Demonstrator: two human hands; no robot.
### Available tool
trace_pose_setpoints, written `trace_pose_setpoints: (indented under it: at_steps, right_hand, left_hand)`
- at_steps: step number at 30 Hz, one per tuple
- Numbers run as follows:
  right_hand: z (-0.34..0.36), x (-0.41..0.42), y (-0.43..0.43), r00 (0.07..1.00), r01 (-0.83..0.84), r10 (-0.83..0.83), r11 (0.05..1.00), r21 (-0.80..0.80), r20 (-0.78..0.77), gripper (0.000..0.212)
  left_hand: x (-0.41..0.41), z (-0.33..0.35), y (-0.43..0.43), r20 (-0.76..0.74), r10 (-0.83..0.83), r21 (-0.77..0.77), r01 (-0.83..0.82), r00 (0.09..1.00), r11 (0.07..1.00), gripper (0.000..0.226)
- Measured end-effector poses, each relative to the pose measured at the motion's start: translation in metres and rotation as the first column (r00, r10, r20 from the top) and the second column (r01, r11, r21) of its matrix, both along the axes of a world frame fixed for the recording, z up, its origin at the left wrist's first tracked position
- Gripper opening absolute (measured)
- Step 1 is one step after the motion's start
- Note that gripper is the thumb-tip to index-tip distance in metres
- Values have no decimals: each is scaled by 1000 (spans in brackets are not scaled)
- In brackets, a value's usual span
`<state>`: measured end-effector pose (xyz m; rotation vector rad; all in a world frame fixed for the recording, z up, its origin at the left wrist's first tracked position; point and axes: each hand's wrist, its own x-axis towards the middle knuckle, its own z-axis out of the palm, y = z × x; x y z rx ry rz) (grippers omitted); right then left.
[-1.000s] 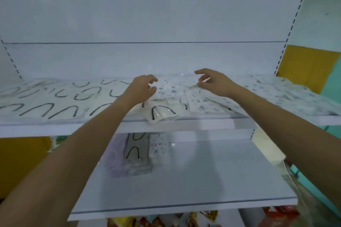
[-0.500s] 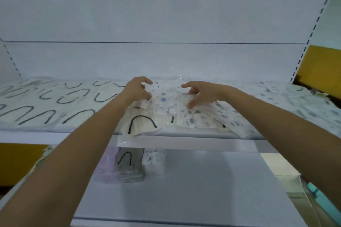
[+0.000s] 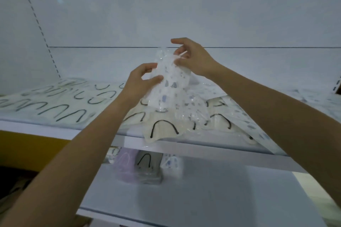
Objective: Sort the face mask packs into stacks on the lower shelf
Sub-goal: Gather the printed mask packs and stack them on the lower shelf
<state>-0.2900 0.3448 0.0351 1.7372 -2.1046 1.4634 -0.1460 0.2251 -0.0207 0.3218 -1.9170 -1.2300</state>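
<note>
Both hands on one clear plastic mask pack with blue-grey spots point(image 3: 170, 83), held upright above the white upper shelf point(image 3: 184, 146). Left hand point(image 3: 137, 84) pinches its lower edge, right hand point(image 3: 193, 59) pinches the top. No readable writing.

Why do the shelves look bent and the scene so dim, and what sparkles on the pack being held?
Head view: the wide lens bows the upper shelf and slotted post; light is dim, bluish; the upper shelf shades the stacks on the lower shelf; the sparkles are glare on the clear wrap of the spotted pack.
</note>
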Motion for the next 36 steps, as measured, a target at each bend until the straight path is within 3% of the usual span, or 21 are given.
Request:
trace_pose_setpoints:
  at_steps: [4,7,10,13,19,23,30,33,36]
  right_hand:
    - [-5,-1,-11,997,81,-82,995,-50,-5,58]
    - [-23,-11,1,991,131,-126,963,235,-34,63]
    - [-49,-19,15,992,119,-65,777,618,-109,76]
    - [-63,-20,18,982,190,-105,621,760,-159,86]
    - [-62,-19,15,977,168,-209,655,737,-37,92]
    - [-60,-22,10,966,120,-250,651,749,63,75]
    - [-59,-20,-2,953,236,-299,626,743,-51,72]
    - [-59,-17,-3,949,289,-297,682,671,-107,66]
    - [-59,-14,-4,938,336,-324,772,540,-120,45]
  left_hand:
    - [9,5,-16,-80,43,-58,-47,996,997,47]
    - [18,2,-38,-124,108,-36,-113,986,993,58]
    - [19,-6,-55,-126,114,-30,-118,985,993,55]
    - [13,-14,-64,-37,132,-88,-135,991,987,46]
    - [-2,-22,-79,128,174,-119,-159,976,980,36]
    - [-6,-23,-86,163,169,-172,-141,972,975,35]
    - [-6,-14,-97,194,99,-182,-63,976,981,35]
    - [-9,-10,-101,189,81,-197,-43,979,979,35]
    - [-11,-9,-105,174,67,-212,-29,982,977,35]
